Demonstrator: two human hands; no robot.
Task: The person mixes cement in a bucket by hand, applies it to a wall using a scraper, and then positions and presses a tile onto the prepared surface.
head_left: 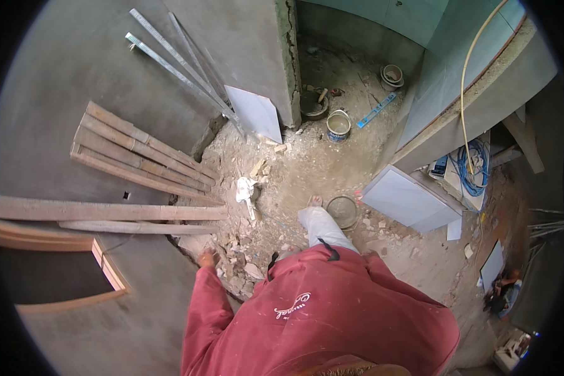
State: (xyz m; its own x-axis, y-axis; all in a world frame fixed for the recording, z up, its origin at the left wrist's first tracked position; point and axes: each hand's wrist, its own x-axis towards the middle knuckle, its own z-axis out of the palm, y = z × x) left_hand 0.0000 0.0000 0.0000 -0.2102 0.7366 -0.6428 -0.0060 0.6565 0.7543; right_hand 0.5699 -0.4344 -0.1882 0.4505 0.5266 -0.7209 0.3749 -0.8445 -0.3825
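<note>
Rubble-strewn floor [307,166], blue-printed bucket [338,123], pale script [292,304] on red sweatshirt [357,301]; hands [208,257] apart, any grip unclear.

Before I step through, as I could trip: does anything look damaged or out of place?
Yes: loose rubble litters the floor near the left hand, untidy underfoot, and the wall end at top centre looks ragged and chipped.
</note>
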